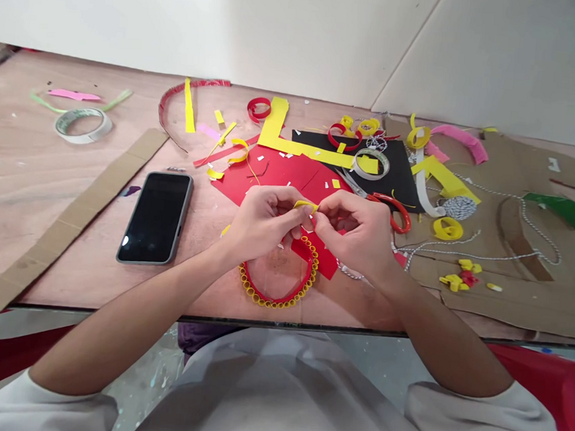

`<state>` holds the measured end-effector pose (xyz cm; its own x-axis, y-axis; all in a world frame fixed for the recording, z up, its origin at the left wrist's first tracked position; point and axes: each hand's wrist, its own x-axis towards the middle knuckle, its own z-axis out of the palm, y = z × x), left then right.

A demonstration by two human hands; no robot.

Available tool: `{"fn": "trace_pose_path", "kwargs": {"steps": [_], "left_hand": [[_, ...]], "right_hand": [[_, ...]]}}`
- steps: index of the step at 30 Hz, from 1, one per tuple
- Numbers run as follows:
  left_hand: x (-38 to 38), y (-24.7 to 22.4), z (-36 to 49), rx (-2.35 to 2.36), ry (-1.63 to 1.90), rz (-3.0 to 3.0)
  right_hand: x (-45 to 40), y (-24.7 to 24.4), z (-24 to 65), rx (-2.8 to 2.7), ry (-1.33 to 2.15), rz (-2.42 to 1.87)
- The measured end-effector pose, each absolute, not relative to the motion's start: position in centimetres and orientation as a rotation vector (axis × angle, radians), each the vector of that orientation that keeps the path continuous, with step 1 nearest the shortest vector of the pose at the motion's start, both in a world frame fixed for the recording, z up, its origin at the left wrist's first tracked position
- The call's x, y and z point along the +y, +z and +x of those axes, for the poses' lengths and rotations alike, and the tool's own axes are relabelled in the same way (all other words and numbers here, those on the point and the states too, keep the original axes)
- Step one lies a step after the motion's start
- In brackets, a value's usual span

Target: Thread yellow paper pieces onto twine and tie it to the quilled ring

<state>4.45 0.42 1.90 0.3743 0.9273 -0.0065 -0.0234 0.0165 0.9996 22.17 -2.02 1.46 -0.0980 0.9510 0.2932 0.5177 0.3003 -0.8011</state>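
A small yellow paper strip (306, 206) is pinched between the fingers of my left hand (270, 222) and my right hand (353, 229), which meet above the table. Fingertips of both hands are closed on it and partly hide it. Just below lies a red paper ring (275, 302), its outside lined with small yellow paper rolls; my left hand covers part of its far side. Red paper sheets (286, 169) lie under and behind the hands. Scissors with red handles (392, 210) rest just beyond my right hand.
Left of my hands lies a phone (155, 218), with a long cardboard strip (68, 225) and a tape roll (83, 125) farther left. Behind are a yellow paper piece (317, 153), black paper (396, 158) and another tape roll (371, 164). Cardboard (500, 298) and striped cord (483, 256) lie right.
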Motion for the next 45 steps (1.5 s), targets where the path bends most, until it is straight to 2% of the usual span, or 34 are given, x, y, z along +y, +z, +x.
{"fn": "trace_pose_path", "kwargs": {"steps": [27,40,45], "left_hand": [[0.65,1.34,4.38,0.873,0.902,1.316],[0.61,1.14,4.38,0.89,0.915,1.45],[0.46,1.27,4.51,0.935,0.916,1.531]], "right_hand": [[-1.95,1.26,22.37,-1.776,0.629,-1.333],[-1.91,0.56,22.43,-1.804,0.52,-1.362],[-2.02,0.54,22.25,-1.832,0.372,-1.362]]}}
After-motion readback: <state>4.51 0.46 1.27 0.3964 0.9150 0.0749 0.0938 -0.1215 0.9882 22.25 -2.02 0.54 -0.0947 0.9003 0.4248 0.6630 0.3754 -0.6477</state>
